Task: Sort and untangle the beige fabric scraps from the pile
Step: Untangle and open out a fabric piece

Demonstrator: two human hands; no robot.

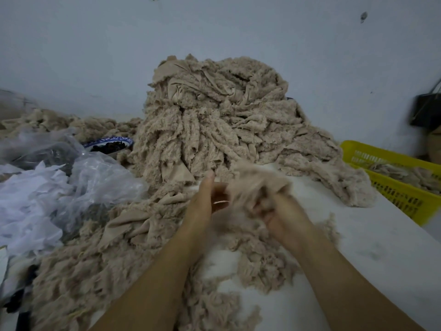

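A white table (358,247) stands against a pale wall (95,56). The pile (214,120) of beige scraps fills the centre rear, and loose pieces spread toward the near edge. Both hands work close together in front of the pile, raised so that one scrap (253,185) comes clear of the rest. The right hand (281,218) clamps its lower end. The left hand (207,201) curls at its left edge; blur hides whether it pinches. The basket (372,155) at right, holding scraps, probably receives sorted pieces.
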